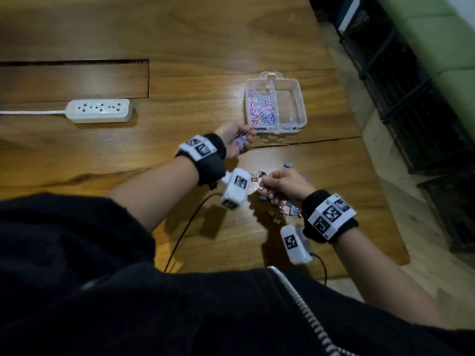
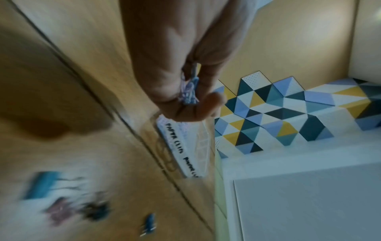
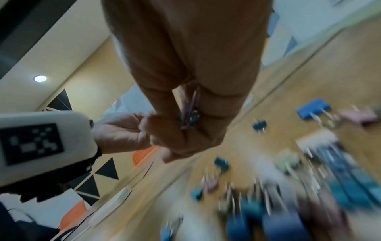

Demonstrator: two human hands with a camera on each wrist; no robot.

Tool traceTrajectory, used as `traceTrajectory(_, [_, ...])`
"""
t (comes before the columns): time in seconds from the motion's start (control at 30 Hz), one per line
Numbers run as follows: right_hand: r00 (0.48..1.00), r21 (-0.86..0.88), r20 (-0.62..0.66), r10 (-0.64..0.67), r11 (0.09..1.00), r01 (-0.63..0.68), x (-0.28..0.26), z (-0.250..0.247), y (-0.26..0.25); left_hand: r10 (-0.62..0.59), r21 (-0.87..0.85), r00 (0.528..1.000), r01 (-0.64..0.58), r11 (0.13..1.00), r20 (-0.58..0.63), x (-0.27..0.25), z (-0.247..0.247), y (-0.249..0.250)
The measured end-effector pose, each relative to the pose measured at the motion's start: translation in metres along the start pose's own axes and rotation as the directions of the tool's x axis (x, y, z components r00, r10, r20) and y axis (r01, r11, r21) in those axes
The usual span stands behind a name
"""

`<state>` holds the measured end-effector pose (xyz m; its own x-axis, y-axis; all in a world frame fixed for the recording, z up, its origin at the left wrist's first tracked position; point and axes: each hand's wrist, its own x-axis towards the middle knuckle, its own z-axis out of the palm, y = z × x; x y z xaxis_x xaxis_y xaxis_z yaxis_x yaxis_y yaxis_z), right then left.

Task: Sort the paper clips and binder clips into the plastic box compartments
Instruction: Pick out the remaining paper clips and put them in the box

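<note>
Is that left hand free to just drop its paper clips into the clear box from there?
Probably yes. The left hand, holding a bunch of paper clips, hovers just short of the plastic box, which has no lid over it, and nothing stands between them.

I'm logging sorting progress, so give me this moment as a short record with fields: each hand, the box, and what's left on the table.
left hand: grip on a bunch of paper clips, near the box
right hand: grip on a few paper clips
plastic box: left compartment holds paper clips; right compartment looks empty
binder clips: loose on the table
</note>
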<state>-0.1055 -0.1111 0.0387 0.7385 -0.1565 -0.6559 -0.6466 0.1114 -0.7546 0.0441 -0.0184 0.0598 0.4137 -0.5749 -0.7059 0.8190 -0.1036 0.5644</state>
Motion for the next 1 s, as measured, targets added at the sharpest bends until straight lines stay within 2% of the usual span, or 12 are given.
traceTrajectory(0.23, [0.973, -0.232, -0.214, -0.089, 0.972, 0.038, 0.031, -0.048, -0.080, 0.023, -0.235, 1.000, -0.026, 0.972, -0.016, 0.035, 0.050, 0.044])
traceTrajectory(0.33, [0.962, -0.224, -0.262, -0.075, 0.974, 0.015, 0.055, -0.054, -0.105, 0.064, -0.276, 0.998, -0.065, 0.959, -0.014, 0.025, 0.059, 0.049])
traceTrajectory(0.4, [0.959, -0.160, -0.272, -0.080, 0.986, 0.037, 0.071, -0.052, -0.122, 0.151, -0.259, 0.988, -0.153, 0.954, -0.025, 0.016, 0.060, 0.049])
traceTrajectory(0.47, [0.949, -0.132, -0.296, -0.111, 0.988, 0.074, 0.088, -0.049, -0.134, 0.234, -0.134, 0.968, -0.245, 0.960, -0.093, 0.007, 0.054, 0.049])
traceTrajectory(0.53, [0.943, -0.175, -0.293, -0.158, 0.979, 0.109, 0.109, -0.052, -0.133, 0.306, 0.190, 0.937, -0.273, 0.943, -0.168, 0.002, 0.040, 0.042])
traceTrajectory(0.6, [0.931, -0.245, -0.305, -0.198, 0.962, 0.124, 0.122, -0.056, -0.126, 0.329, 0.574, 0.929, -0.179, 0.799, -0.169, 0.002, 0.020, 0.029])
traceTrajectory(0.67, [0.906, -0.240, -0.327, -0.269, 0.951, 0.196, 0.104, -0.050, -0.120, 0.303, 0.839, 0.949, -0.092, 0.536, -0.089, 0.001, 0.000, 0.007])
traceTrajectory(0.77, [0.881, -0.104, -0.356, -0.312, 0.950, 0.295, 0.059, -0.044, -0.097, 0.164, 0.998, 0.986, 0.004, 0.057, -0.013, -0.003, -0.022, -0.034])
traceTrajectory(0.83, [0.865, -0.094, -0.401, -0.301, 0.953, 0.288, 0.034, -0.044, -0.065, 0.125, 0.990, 0.992, -0.002, -0.141, 0.020, -0.008, -0.029, -0.058])
traceTrajectory(0.9, [0.852, -0.224, -0.447, -0.275, 0.956, 0.191, 0.014, -0.046, -0.027, 0.180, 0.977, 0.982, -0.019, -0.215, 0.059, -0.015, -0.031, -0.075])
traceTrajectory(0.93, [0.854, -0.294, -0.461, -0.242, 0.949, 0.111, 0.005, -0.047, -0.009, 0.214, 0.977, 0.975, -0.017, -0.215, 0.064, -0.017, -0.029, -0.081])
traceTrajectory(1.0, [0.863, -0.400, -0.483, -0.149, 0.914, -0.066, -0.011, -0.046, 0.022, 0.258, 0.990, 0.965, -0.013, -0.144, 0.050, -0.019, -0.025, -0.090])
